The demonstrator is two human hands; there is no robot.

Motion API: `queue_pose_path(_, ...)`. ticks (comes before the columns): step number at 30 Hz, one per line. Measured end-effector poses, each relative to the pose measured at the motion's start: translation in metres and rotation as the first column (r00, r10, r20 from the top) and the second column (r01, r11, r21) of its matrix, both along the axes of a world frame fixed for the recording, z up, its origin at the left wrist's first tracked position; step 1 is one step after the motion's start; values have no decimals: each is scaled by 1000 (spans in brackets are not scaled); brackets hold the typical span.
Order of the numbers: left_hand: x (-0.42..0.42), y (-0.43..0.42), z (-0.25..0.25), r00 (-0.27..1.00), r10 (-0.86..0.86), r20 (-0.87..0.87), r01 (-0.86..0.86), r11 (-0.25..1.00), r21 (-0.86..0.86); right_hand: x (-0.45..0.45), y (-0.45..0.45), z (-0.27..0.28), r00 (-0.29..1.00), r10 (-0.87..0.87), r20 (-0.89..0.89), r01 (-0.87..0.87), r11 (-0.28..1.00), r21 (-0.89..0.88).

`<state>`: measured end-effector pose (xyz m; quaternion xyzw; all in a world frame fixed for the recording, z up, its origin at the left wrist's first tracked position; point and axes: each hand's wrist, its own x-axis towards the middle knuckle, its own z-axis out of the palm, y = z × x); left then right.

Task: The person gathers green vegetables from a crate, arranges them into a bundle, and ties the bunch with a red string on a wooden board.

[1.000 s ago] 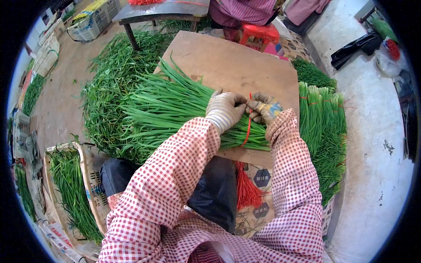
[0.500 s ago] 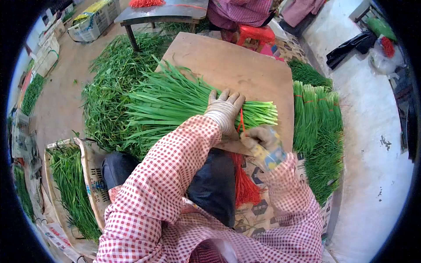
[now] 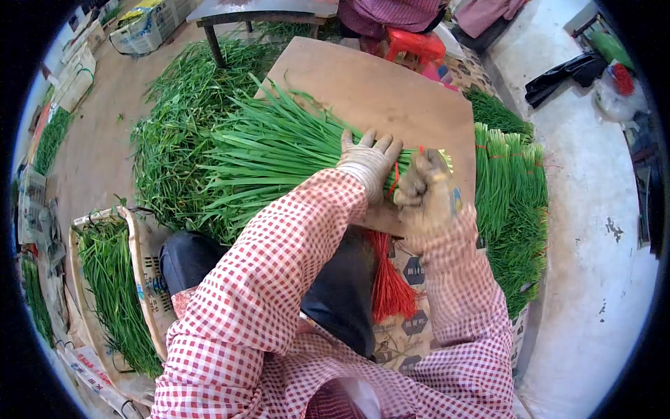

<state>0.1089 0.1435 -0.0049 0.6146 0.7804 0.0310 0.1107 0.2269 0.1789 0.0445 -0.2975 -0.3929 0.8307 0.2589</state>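
Note:
A bunch of garlic chives [image 3: 272,143] lies across a brown board [image 3: 370,77], leaves to the left and pale cut ends to the right. My left hand [image 3: 370,164], in a light glove, rests flat on the bunch with its fingers spread. Just right of it, a red tie string [image 3: 395,178] goes over the stems. My right hand [image 3: 426,185], gloved and slightly blurred, is closed at the stem ends with its fingers curled; a bit of red string shows above them. It hides most of the cut ends.
Loose greens [image 3: 188,119] are heaped left of the board. Tied chive bunches [image 3: 509,174] are stacked at the right by a white wall. Red strings [image 3: 391,279] hang by my knee. A basket of greens [image 3: 115,293] stands lower left. Another person sits behind a red stool [image 3: 415,45].
My right hand has moved up from below the board's near edge onto the stem ends, bringing the string across. My left hand stays on the bunch. The view has shifted slightly.

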Motion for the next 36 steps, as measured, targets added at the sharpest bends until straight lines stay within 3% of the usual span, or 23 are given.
queue_pose_path(1,0,1,5,999,27,38,-27,1000,-16,4,-18,9,980,-120,158,110,991,71)
queue_pose_path(6,-9,10,3,994,25,102,-16,996,-83,55,-78,-15,982,-50,181,-4,957,290)
queue_pose_path(7,-9,12,1,994,23,105,-14,996,-85,48,-103,-13,911,-195,363,52,928,369)
queue_pose_path(9,-8,13,0,993,27,113,-15,995,-100,77,-112,-62,825,-287,487,-118,755,645)
queue_pose_path(10,-9,14,2,994,29,107,-17,994,-105,99,-97,-108,853,-222,473,-294,545,785)
queue_pose_path(11,-8,12,2,996,18,87,-10,996,-89,100,-91,-102,854,-221,471,-296,538,789)
queue_pose_path(13,-12,12,9,997,16,82,-8,995,-98,94,-83,-89,886,-24,463,-369,565,738)
queue_pose_path(15,-12,12,10,997,-4,82,9,998,-58,90,-84,-59,938,243,248,-323,874,362)
queue_pose_path(17,-16,9,17,995,-82,65,84,996,-39,87,-62,-23,928,215,304,-366,682,633)
queue_pose_path(19,-18,-1,38,976,-216,8,216,975,-61,68,-53,41,948,42,314,-250,710,658)
queue_pose_path(20,-20,-5,51,975,-221,-1,221,974,-59,62,-34,44,987,121,104,-159,776,610)
queue_pose_path(22,-28,-13,76,925,-354,-139,348,935,-63,46,8,48,975,179,-131,-80,834,546)
queue_pose_path(23,-31,-15,85,919,-341,-200,334,940,-71,37,27,50,989,130,67,-145,835,531)
queue_pose_path(25,-33,-13,86,921,-302,-248,284,953,-107,29,33,45,964,84,254,-207,836,509)
queue_pose_path(26,-36,-12,83,921,-263,-288,230,963,-144,23,25,38,748,46,662,-617,415,669)
queue_pose_path(27,-38,-17,76,938,-227,-262,212,974,-85,19,22,29,436,-230,870,-899,-65,433)
queue_pose_path(28,-38,-22,67,936,-229,-268,213,973,-89,17,29,17,441,-228,868,-896,-63,439)
queue_pose_path(30,-36,-36,48,936,-70,-345,199,914,354,12,51,-19,362,-57,930,-932,-34,361)
queue_pose_path(31,-32,-45,38,933,-42,-357,242,809,536,14,71,-38,534,156,831,-840,-14,543)
queue_pose_path(32,-21,-59,33,976,-77,-205,185,792,582,14,80,-44,565,297,770,-818,75,571)
queue_pose_path(34,6,-84,1,989,-100,110,22,828,560,11,85,-37,523,551,651,-852,362,378)
queue_pose_path(35,22,-99,10,809,-120,576,-146,907,394,13,83,-30,519,641,566,-845,483,229)
queue_pose_path(36,38,-110,4,529,8,848,-248,958,146,18,76,-25,531,706,469,-820,567,76)
